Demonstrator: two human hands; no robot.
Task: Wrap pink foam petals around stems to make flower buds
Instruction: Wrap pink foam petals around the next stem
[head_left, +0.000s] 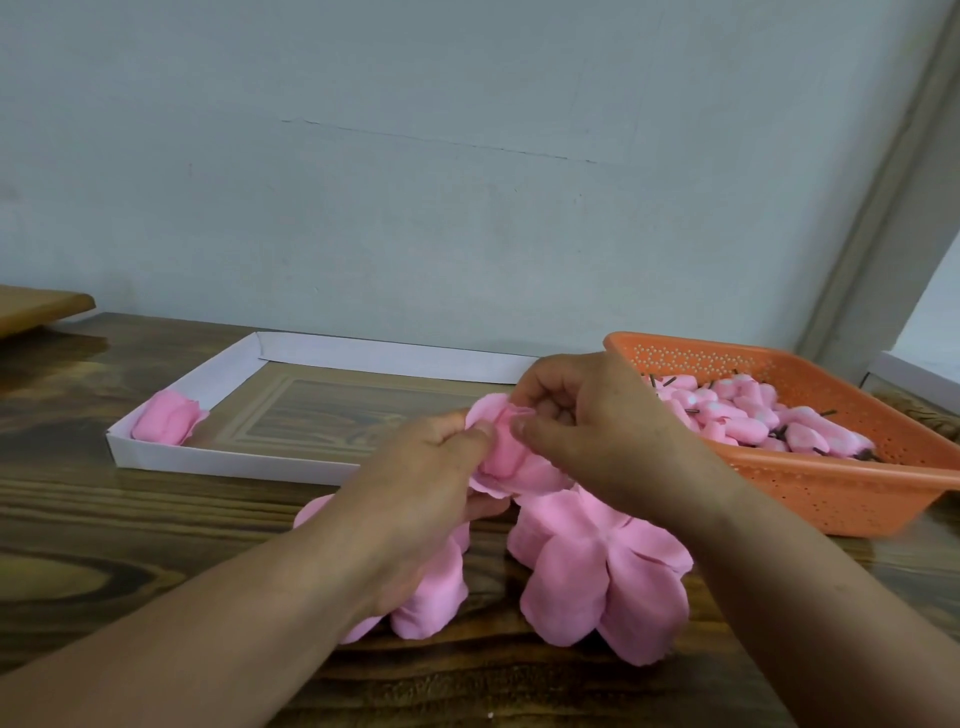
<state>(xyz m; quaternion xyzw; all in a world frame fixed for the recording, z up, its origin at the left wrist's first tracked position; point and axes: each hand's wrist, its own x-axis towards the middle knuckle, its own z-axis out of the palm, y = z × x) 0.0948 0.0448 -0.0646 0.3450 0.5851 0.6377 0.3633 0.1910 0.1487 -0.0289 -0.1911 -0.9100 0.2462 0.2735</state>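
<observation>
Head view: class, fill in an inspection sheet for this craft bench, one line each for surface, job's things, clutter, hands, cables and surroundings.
Surface: dark wooden table, grain showing.
Job's things: bud being wrapped, held above the table; loose petals on the table under the hands; orange basket at right holding pink stemmed pieces; white tray at left with one pink bud in its corner.
Clutter: nothing seen.
Hands: left hand grips the bud; right hand pinches its top petal.
Cables: nothing seen.
Surroundings: pale wall behind; wooden board far left; white edge far right.
</observation>
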